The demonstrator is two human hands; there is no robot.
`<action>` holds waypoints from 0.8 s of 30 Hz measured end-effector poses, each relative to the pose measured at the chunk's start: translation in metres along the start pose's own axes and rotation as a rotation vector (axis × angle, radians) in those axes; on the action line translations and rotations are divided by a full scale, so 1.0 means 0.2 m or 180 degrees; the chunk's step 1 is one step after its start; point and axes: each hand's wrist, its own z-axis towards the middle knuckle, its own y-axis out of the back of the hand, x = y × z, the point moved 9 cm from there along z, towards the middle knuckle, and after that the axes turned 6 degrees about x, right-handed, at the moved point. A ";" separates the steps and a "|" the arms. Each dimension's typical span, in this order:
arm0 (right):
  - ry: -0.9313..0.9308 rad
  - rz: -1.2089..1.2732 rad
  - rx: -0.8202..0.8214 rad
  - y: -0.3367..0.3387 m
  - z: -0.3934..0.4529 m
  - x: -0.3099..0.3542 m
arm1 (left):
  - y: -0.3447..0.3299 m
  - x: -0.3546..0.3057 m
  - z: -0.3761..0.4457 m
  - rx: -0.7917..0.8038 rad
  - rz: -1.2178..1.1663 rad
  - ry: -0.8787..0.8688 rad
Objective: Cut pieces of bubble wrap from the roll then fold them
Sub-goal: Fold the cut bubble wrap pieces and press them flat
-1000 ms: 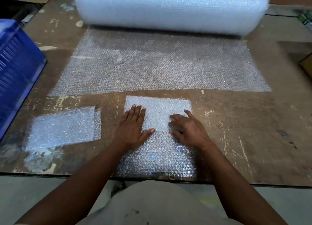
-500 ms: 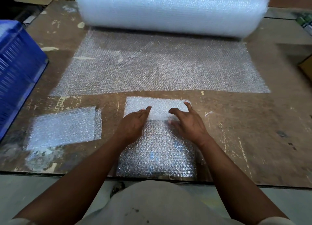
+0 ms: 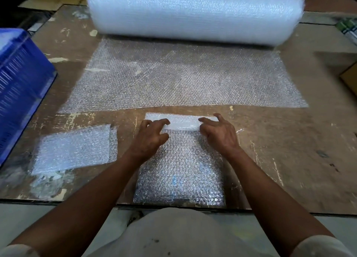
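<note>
both hands sit on the cut piece of bubble wrap in front of me, at its far end where a narrow band is folded back toward me. my left hand has its fingers curled over the near edge of that folded band, thumb below against the flat sheet, so it pinches the fold. my right hand does the same at the other end, fingers hooked over the fold, thumb tucked underneath where i cannot see it. the rest of the piece lies flat and runs back to the near edge of the worn wooden table. just left of it, apart from it, lies a folded piece, slightly blurred. beyond my hands the loose sheet spreads flat from the big roll lying across the far side. a blue crate stands at the table's left edge.
</note>
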 end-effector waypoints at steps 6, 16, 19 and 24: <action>0.0044 -0.0751 0.0301 -0.01 0.05 0.03 | 0.04 -0.05 -0.01 -0.0460 0.1166 -0.0376; -0.1030 -0.1277 0.0295 0.00 0.02 0.03 | 0.19 -0.08 0.00 -0.0720 0.1313 0.0218; -0.1096 -0.1236 0.0153 0.06 0.05 0.04 | 0.22 -0.09 0.02 -0.0756 0.1286 0.0203; -0.0656 -0.1021 -0.0399 0.20 0.07 0.09 | 0.36 -0.09 -0.03 -0.1400 0.0936 -0.0509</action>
